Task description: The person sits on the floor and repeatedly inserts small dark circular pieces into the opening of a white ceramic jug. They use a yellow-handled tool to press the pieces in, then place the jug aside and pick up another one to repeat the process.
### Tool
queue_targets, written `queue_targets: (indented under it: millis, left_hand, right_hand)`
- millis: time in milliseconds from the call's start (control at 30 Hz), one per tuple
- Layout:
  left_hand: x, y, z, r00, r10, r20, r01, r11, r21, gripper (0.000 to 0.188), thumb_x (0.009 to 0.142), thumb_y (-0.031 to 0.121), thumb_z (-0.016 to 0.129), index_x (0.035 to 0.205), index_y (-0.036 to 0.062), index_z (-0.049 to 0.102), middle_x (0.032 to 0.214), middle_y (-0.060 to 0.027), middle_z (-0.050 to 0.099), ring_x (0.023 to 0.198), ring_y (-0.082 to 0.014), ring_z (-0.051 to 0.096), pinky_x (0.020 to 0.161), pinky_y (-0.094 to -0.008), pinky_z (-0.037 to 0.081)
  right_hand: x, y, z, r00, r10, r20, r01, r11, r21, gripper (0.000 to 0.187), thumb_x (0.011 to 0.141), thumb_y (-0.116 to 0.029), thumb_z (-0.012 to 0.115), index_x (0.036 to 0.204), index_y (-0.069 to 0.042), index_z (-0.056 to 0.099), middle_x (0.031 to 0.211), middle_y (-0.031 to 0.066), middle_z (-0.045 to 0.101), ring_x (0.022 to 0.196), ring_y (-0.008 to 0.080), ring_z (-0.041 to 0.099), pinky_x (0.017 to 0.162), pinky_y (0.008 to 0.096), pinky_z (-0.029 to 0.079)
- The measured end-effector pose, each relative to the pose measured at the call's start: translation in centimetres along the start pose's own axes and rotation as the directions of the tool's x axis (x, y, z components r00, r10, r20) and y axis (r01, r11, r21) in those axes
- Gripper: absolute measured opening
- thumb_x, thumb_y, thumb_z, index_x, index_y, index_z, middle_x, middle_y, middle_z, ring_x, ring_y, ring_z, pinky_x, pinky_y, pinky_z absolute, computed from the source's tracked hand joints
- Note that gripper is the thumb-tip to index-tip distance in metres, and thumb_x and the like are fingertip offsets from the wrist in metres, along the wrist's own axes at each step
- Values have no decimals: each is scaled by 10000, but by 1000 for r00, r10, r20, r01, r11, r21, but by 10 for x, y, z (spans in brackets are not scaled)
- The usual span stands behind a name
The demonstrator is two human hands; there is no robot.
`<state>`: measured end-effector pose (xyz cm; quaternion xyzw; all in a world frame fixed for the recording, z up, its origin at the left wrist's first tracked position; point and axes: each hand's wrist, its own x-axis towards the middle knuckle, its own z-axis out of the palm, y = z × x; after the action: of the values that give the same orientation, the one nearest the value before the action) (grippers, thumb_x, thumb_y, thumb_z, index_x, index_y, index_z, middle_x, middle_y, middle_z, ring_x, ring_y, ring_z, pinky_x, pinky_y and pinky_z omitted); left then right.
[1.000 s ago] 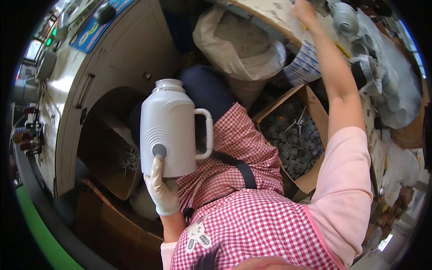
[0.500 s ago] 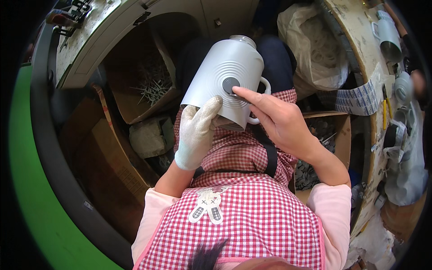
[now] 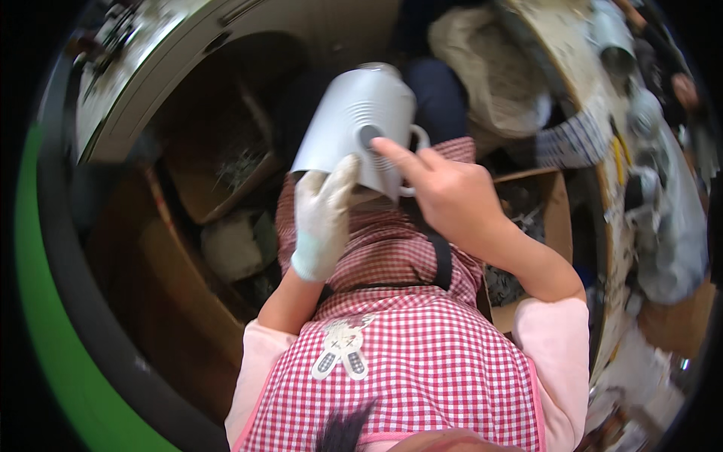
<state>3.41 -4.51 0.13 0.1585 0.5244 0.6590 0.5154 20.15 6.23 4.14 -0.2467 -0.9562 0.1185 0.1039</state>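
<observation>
And here's the pale grey jug (image 3: pixel 339 113), held over the person's lap, its long axis running away from the body and leaning rightward! Neck (image 3: pixel 380 69) points to the far side, the open base faces back toward the apron (image 3: pixel 422 354), and the handle (image 3: pixel 422 139) sits on the right. The gloved left hand (image 3: pixel 324 207) grips the base rim, thumb against the wall. The bare right hand (image 3: pixel 456 188) has its index fingertip on the dark disc (image 3: pixel 369 136); whether its other fingers clasp anything, I can't tell.
</observation>
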Motion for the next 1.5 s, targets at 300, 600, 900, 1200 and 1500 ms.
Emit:
queue_targets:
  millis: [300, 600, 900, 1200, 1500]
  left_hand:
    - [16, -34, 16, 994, 104, 39, -111, 965, 238, 367, 1082, 186, 573, 1127, -174, 630, 1093, -168, 662, 944, -200, 666, 764, -317, 595]
    - [-9, -22, -30, 913, 372, 166, -392, 913, 109, 341, 1061, 110, 561, 1321, -108, 593, 1295, -180, 576, 1191, -254, 617, 990, -382, 535]
    - [-8, -24, -36, 965, 224, 140, -238, 966, 97, 456, 1027, 217, 628, 1342, -100, 541, 1311, -156, 597, 1184, -207, 605, 996, -360, 506]
    - [20, -2, -70, 960, 260, 109, -255, 965, -59, 702, 1080, 552, 386, 1451, -41, 453, 1407, -174, 563, 1275, -310, 577, 1082, -460, 492]
    - [22, -3, -51, 935, 352, -31, -322, 884, 339, 611, 1035, 438, 475, 1436, -22, 506, 1389, -199, 595, 1241, -343, 600, 1034, -489, 506]
  right_hand:
    - [-15, 7, 19, 994, 96, 47, -90, 989, -116, 479, 920, -137, 598, 1390, -49, 591, 857, 160, 735, 723, 302, 745, 599, 416, 581]
    - [1, 100, 3, 696, 718, -21, -173, 196, 965, 867, 784, -677, 815, 1318, -20, 630, 859, 36, 604, 748, 143, 574, 678, 281, 484]
    - [6, 76, 8, 828, 556, -77, -53, 213, 976, 813, 763, -511, 903, 1327, 12, 637, 1274, 120, 668, 1211, 219, 605, 1117, 350, 413]
    - [21, 86, -29, 791, 610, 38, -82, 44, 996, 771, 758, -571, 880, 1245, -5, 686, 1158, 133, 691, 1105, 213, 628, 925, 333, 516]
    - [63, 137, -44, 861, 506, -50, -251, 509, 823, 659, 907, -617, 728, 1238, -49, 692, 1117, 75, 707, 966, 162, 654, 831, 324, 532]
